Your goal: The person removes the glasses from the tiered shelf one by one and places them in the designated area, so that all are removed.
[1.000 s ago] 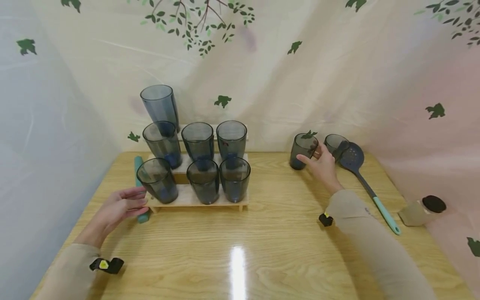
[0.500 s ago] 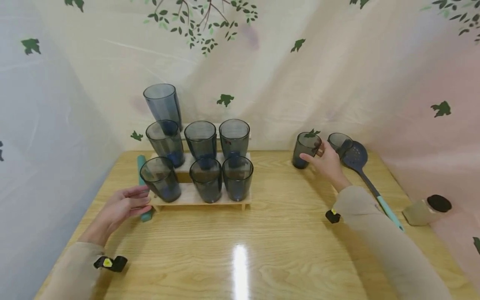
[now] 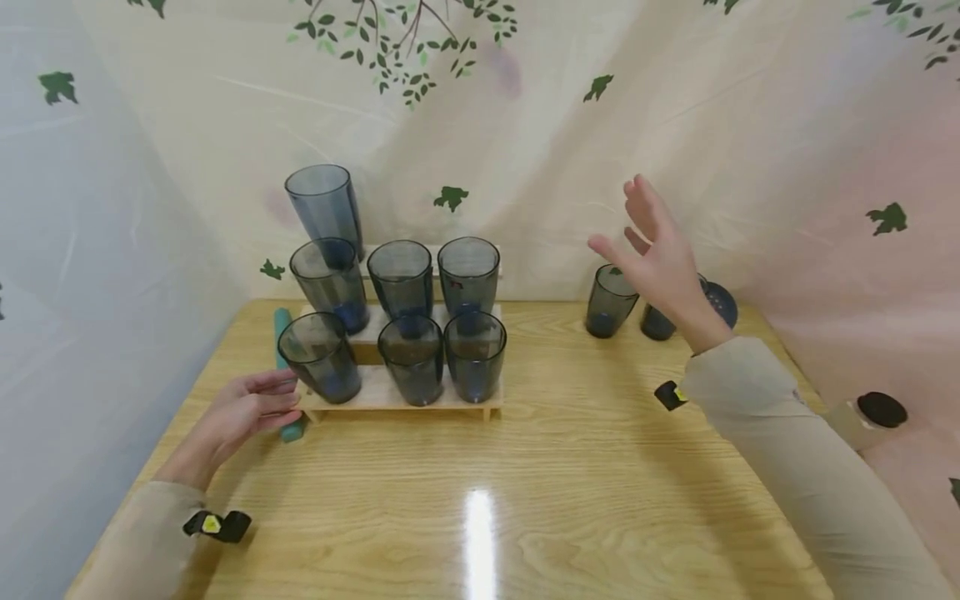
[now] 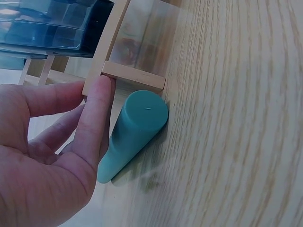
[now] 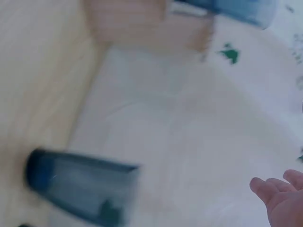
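At the left, a tiered wooden rack (image 3: 371, 385) holds several dark tinted drinking glasses, such as the front-left glass (image 3: 322, 358). A taller blue-grey glass (image 3: 326, 208) stands on its top tier. My left hand (image 3: 243, 412) pinches the rack's front-left corner; in the left wrist view its fingertips meet the wood beside a short leg (image 4: 135, 75). My right hand (image 3: 667, 258) is raised with fingers spread and holds nothing. Just below it, a tinted glass (image 3: 606, 307) stands upright on the table, with a second glass (image 3: 657, 323) to its right, partly hidden by the wrist.
A teal rod (image 4: 137, 125) lies on the table under my left hand, beside the rack. Behind my right wrist shows the dark head of a skimmer (image 3: 722, 302). A jar with a black lid (image 3: 883, 410) stands at the right edge. Patterned cloth (image 3: 540, 167) hangs behind.
My right hand has let go of the glass at the right and lifted up above it; the glass stays on the table. The left hand has kept its place at the rack.
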Tool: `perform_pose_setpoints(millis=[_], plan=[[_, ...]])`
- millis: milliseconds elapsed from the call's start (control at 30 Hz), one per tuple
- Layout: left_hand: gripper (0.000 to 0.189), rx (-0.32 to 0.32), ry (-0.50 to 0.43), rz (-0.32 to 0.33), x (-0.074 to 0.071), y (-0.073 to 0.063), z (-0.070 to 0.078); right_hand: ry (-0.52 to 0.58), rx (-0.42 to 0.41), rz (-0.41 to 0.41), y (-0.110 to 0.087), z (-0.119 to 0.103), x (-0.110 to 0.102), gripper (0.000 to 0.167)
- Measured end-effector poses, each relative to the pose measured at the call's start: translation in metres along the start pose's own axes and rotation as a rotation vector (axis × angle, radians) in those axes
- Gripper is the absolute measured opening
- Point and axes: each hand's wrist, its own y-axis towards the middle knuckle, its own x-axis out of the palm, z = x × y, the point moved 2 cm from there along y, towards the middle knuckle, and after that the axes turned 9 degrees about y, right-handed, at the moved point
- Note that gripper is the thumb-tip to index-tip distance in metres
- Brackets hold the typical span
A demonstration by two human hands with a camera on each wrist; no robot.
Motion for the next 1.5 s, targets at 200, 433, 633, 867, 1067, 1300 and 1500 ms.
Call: perform_pose_setpoints(millis=[200,433,633,867,1067,1300,1500], plan=[[0.068,0.0,0.003,-0.003,0.0,0.0,0.001,0.149,-0.057,-0.081,0.025,-0.053,0.035,0.094],[0.069,0.004,0.0,-0.003,0.0,0.0,0.001,0.11,-0.04,-0.264,0.051,-0.083,0.087,0.1],[0.069,-0.004,-0.004,-0.003,0.0,-0.001,-0.002,0.088,0.005,-0.358,0.069,-0.099,0.119,0.103],[0.068,-0.013,-0.01,-0.004,0.0,0.0,-0.003,0.157,0.105,-0.434,0.08,-0.107,0.152,0.107],[0.069,-0.007,-0.002,-0.009,0.0,0.0,-0.002,0.214,0.19,-0.441,0.089,-0.111,0.186,0.109],[0.069,-0.004,0.011,-0.005,0.002,0.0,0.001,0.125,0.241,-0.487,0.099,-0.117,0.229,0.107],[0.068,-0.006,0.012,0.006,0.001,-0.002,0.002,0.042,0.295,-0.47,0.106,-0.115,0.262,0.11]])
